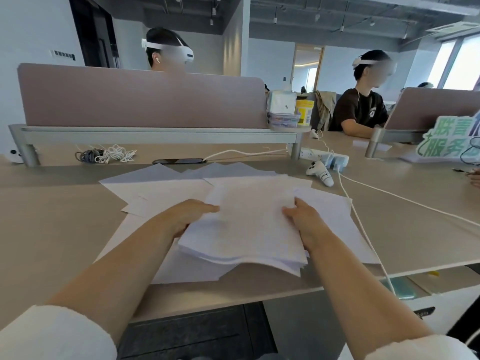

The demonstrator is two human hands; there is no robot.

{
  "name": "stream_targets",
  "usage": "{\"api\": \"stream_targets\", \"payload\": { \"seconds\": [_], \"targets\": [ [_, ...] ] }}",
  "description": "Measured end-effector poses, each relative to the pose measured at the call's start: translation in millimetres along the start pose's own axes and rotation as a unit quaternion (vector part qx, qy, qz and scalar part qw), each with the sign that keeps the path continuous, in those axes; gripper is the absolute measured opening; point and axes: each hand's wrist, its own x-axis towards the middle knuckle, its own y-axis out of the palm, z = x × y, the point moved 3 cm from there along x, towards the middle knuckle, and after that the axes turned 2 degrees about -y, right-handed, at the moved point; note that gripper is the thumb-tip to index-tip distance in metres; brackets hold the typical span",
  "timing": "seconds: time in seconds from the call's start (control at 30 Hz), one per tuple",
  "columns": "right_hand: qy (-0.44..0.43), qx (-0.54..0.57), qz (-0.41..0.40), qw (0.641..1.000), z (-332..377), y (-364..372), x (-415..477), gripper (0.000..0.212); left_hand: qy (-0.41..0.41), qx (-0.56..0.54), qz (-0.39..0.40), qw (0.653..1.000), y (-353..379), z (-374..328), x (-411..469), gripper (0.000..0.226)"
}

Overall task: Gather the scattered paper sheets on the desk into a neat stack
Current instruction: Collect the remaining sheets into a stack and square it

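Note:
A loose bundle of white paper sheets (249,224) is lifted a little above the beige desk (52,229), its near edges uneven and sagging. My left hand (184,216) grips the bundle's left side, thumb on top. My right hand (304,219) grips its right side. More white sheets (155,188) lie scattered flat on the desk under and behind the bundle, fanned out to the left, the back and the right.
A white cable (363,229) runs along the sheets' right side and off the front edge. A white controller (320,172) and power strip (317,154) lie behind. A mauve divider (142,97) bounds the back. Two people sit beyond it.

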Motion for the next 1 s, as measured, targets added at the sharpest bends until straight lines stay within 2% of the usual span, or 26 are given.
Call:
{"api": "stream_targets", "payload": {
  "seconds": [0.1, 0.17, 0.23, 0.33, 0.43, 0.47, 0.53, 0.6, 0.67, 0.73, 0.83, 1.0],
  "targets": [
    [-0.018, 0.069, 0.01, 0.997, 4.8, -1.3, 4.9, 0.022, 0.057, 0.008, -0.013, 0.998, 0.3, -6.1, 7.0, 0.039],
    [0.045, 0.077, 0.007, 0.996, 1.5, -0.8, 7.2, 0.011, 0.081, 0.001, -0.033, 0.996, -7.4, -6.6, 14.9, 0.047],
    [0.096, 0.03, 0.019, 0.995, -4.7, 2.0, 10.8, 0.012, 0.089, -0.013, -0.024, 0.996, -14.1, -7.1, 18.3, 0.049],
    [0.112, -0.063, 0.014, 0.992, -7.2, 9.7, 20.7, 0.025, 0.084, -0.052, -0.004, 0.995, -23.4, -3.1, 29.1, 0.044],
    [0.048, -0.127, -0.042, 0.99, 7.7, 16.8, 35.4, 0.028, 0.065, -0.119, 0.0, 0.991, -33.7, -6.8, 28.8, 0.019],
    [0.03, -0.114, -0.068, 0.991, 12.3, 16.5, 42.3, 0.03, 0.055, -0.165, 0.013, 0.985, -37.3, -7.4, 30.2, 0.023],
    [0.024, -0.047, -0.122, 0.991, 18.3, 19.3, 56.2, 0.035, 0.047, -0.228, 0.02, 0.972, -47.4, -11.1, 39.4, 0.036],
    [0.036, 0.075, -0.159, 0.984, 19.0, 25.7, 69.5, 0.035, 0.033, -0.249, -0.008, 0.968, -57.8, -13.8, 48.7, 0.044],
    [0.054, 0.245, -0.173, 0.952, 18.0, 37.2, 80.9, 0.037, 0.019, -0.25, -0.03, 0.968, -61.9, -15.7, 60.5, 0.046],
    [0.045, 0.34, -0.177, 0.922, 16.9, 49.8, 89.2, 0.039, 0.001, -0.232, -0.042, 0.972, -61.3, -16.9, 71.6, 0.046],
    [0.036, 0.379, -0.165, 0.91, 15.0, 74.9, 104.7, 0.043, -0.019, -0.234, -0.039, 0.971, -57.2, -17.4, 90.9, 0.043],
    [0.054, 0.387, -0.165, 0.906, -1.9, 109.1, 122.0, 0.046, -0.031, -0.253, 0.011, 0.967, -39.2, -25.2, 106.9, 0.046]
  ]
}}
